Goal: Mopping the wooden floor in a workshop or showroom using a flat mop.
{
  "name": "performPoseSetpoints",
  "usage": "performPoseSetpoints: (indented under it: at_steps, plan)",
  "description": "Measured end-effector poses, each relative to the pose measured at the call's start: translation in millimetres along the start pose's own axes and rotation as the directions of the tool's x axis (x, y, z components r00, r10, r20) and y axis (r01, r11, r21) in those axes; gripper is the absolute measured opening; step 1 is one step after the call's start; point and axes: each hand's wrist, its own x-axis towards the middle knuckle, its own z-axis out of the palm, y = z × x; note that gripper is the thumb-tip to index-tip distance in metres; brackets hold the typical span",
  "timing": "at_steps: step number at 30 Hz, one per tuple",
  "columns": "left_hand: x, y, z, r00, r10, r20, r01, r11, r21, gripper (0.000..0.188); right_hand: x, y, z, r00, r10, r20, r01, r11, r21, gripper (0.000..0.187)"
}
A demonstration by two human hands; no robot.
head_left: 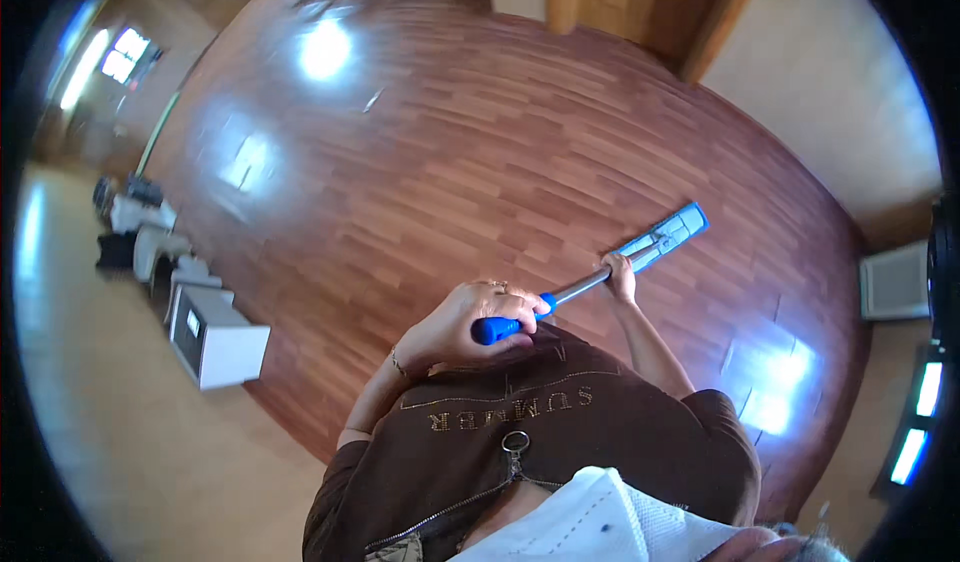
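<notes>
Gripping a long flat mop (576,290): left hand (482,308) wrapped round its rounded blue grip (489,331), right hand (621,279) closed on its silver metal shaft (590,282), rectangular blue-and-white head (684,225) at two o'clock from the left hand. Probably light, stiff; grip's best imo, metal could slip.

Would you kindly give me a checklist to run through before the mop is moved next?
1. Left hand closed around the blue grip: ok.
2. Right hand closed around the metal pole, nearer the mop head: ok.
3. Mop head well apart from the white box on the left: ok.
4. Mop head touching the wooden floor: cannot tell from above.
5. Pad damp or dry: cannot tell.
6. Small pale mark ahead, litter or glare: cannot tell.
</notes>
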Motion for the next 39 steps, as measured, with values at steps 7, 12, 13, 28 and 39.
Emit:
performPoseSetpoints:
  at_steps: [7, 12, 13, 28, 39]
  plan:
    - [-63, 17, 10, 0.926, -0.187, -0.326, 0.249, 0.956, 0.158, 0.017, 65, -88, 79, 0.940, -0.293, 0.175, 0.296, 0.955, 0.013, 0.028]
    - [-111, 40, 12, 0.751, -0.274, -0.601, 0.429, 0.894, 0.128, 0.018, 71, -160, 175, 0.842, -0.395, 0.366, 0.332, 0.916, 0.224, 0.036]
    - [-108, 45, 10, 0.765, -0.257, -0.590, 0.408, 0.903, 0.136, 0.018, 80, -143, 209, 0.845, -0.355, 0.399, 0.127, 0.860, 0.494, 0.030]
    - [-190, 142, 57, 0.292, -0.281, -0.914, 0.804, 0.589, 0.076, 0.020, -54, -358, 290, 0.083, -0.872, 0.482, 0.482, 0.459, 0.747, 0.018]
    - [-205, 241, 131, -0.002, 0.262, -0.965, 0.952, 0.296, 0.078, 0.034, -220, -452, 179, -0.326, -0.926, 0.190, 0.185, 0.134, 0.974, 0.013]
